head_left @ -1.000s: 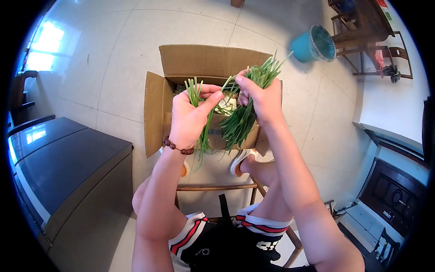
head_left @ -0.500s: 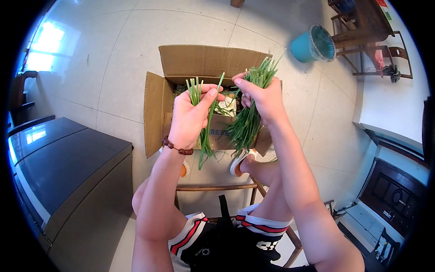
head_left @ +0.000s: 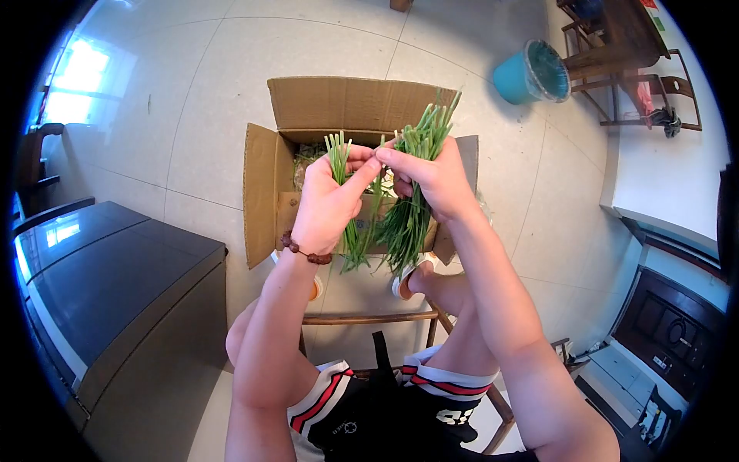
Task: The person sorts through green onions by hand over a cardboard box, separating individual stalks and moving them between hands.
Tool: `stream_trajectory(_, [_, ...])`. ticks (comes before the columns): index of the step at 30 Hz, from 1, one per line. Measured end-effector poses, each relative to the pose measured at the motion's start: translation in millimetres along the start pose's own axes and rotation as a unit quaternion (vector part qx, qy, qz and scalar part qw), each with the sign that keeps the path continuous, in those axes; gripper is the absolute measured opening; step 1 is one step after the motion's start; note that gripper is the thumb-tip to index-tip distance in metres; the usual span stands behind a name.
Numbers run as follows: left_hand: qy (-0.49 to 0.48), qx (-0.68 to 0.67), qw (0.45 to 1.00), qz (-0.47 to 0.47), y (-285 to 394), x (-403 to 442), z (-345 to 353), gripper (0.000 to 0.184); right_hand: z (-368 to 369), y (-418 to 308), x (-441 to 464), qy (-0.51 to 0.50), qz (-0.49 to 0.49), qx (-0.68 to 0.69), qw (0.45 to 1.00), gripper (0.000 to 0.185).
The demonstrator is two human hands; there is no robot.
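Note:
A small bunch of chives is held in my left hand, pale cut ends up and green leaves hanging down. My right hand is wrapped round a much thicker bunch of chives, stalk ends up and leaves drooping below the palm. Thumbs and fingertips of both hands meet between the bunches, beside a single stalk. Below them stands an open cardboard box, its flaps spread outward. Its contents are mostly hidden behind my hands and the leaves.
A wooden seat rail crosses in front of my legs. To the left is a large dark glossy cabinet. A lined blue bucket stands on the tiled floor at upper right, near wooden furniture.
My right hand has moved left and slightly down with its bunch. Its fingertips now meet those of my left hand, which were apart from them before.

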State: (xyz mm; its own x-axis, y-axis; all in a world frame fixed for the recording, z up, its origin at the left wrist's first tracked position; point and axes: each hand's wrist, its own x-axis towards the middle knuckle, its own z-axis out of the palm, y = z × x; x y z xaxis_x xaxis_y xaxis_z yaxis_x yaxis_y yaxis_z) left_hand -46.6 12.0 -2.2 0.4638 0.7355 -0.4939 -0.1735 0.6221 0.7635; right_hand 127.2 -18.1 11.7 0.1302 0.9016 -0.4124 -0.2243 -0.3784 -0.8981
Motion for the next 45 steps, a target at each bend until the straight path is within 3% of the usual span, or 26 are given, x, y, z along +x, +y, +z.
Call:
stream_trajectory(5, [-0.024,0.081,0.995,0.052,-1.0,-0.4,9.2,0.009,7.2,-0.6,-0.7,-0.017,0.007,0.008,1.000,0.018])
stream_trajectory(7, [0.013,0.091,0.991,0.096,-6.0,1.0,12.7,0.014,5.2,-1.1,1.2,-0.014,0.013,0.006,1.000,0.018])
stream_trajectory(8, [0.012,0.091,0.991,0.096,-3.2,0.1,11.9,0.014,3.4,-1.9,1.2,0.000,0.018,0.019,1.000,0.019])
stream_trajectory(10, [0.031,0.053,0.998,-0.010,6.5,-1.2,6.6,0.026,-1.3,-2.3,1.2,0.021,0.030,0.055,0.998,0.018])
stream_trajectory(13, [0.035,-0.029,0.999,0.011,0.8,6.9,-6.1,0.038,-2.9,-3.9,0.0,0.017,0.044,0.077,0.996,0.019])
stream_trajectory(15, [0.061,-0.023,0.996,0.054,-5.0,9.7,0.1,0.039,-5.3,-5.4,-0.2,0.011,0.066,0.108,0.992,0.020])
stream_trajectory(20, [0.046,-0.046,0.998,0.005,8.7,0.3,6.5,0.030,-1.4,-7.7,-1.3,0.005,0.105,0.150,0.983,0.020])
stream_trajectory(23, [0.087,0.018,0.995,0.054,11.5,1.2,11.9,0.024,2.9,-2.8,-2.9,-0.035,0.092,0.121,0.988,0.020])
stream_trajectory(27, [0.093,0.002,0.994,0.060,13.8,0.9,9.2,0.018,5.4,-0.2,-3.7,-0.068,0.050,0.040,0.996,0.020])
stream_trajectory(32, [0.066,0.152,0.975,0.148,4.9,2.3,5.1,0.015,12.1,9.7,-3.1,-0.038,0.026,-0.091,0.995,0.021])
stream_trajectory(35, [0.086,0.141,0.966,0.197,7.0,1.8,9.1,0.016,14.3,17.3,-2.7,-0.025,-0.001,-0.145,0.989,0.022])
stream_trajectory(42, [0.105,0.216,0.949,0.205,10.4,-3.3,14.2,0.015,16.3,13.6,-4.5,-0.014,0.000,-0.270,0.963,0.028])
stream_trajectory(45, [0.100,0.216,0.948,0.213,7.3,-2.7,19.3,0.017,18.5,26.3,-2.5,0.017,-0.073,-0.306,0.949,0.031])
